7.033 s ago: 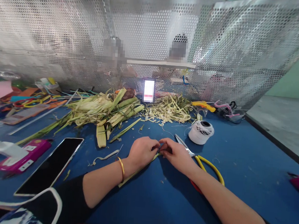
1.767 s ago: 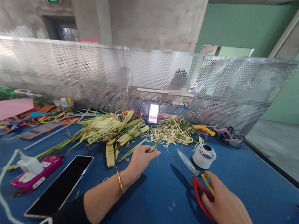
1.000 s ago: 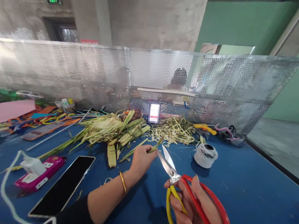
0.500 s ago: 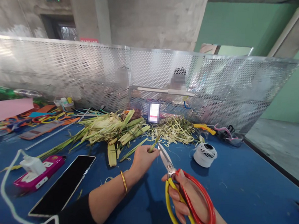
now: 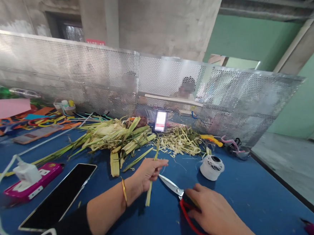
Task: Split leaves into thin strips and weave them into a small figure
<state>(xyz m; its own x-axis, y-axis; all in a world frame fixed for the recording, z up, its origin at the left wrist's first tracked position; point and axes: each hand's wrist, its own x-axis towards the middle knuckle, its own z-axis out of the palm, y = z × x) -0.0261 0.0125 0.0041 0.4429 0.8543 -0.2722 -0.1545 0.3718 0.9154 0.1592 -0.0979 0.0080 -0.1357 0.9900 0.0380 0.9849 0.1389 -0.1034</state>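
Note:
My left hand [image 5: 149,171], with a gold bangle at the wrist, is closed on a narrow green plant strip [image 5: 148,197]. One end of the strip sticks up above the fingers and the other hangs below. My right hand [image 5: 207,205] is wrapped over the handles of a pair of scissors [image 5: 171,185]. The blades lie nearly together and point left, their tip just below my left hand; a red handle loop shows, while the other is mostly covered. Beyond the left hand lie a heap of green stalks and leaves [image 5: 107,133] and a pile of pale cut strips [image 5: 183,141].
White string on a spool [image 5: 212,168] stands beyond my right hand. To the left are a black phone [image 5: 60,196], a magenta power strip [image 5: 32,184] with a white plug and cable, and another phone [image 5: 37,134]. A perforated metal screen [image 5: 95,74] borders the blue table; a person shows behind it.
The scissors have turned over and dropped lower, away from the strip's upper end. My left hand has rotated, and the strip's lower end now hangs below it. The view has shifted slightly.

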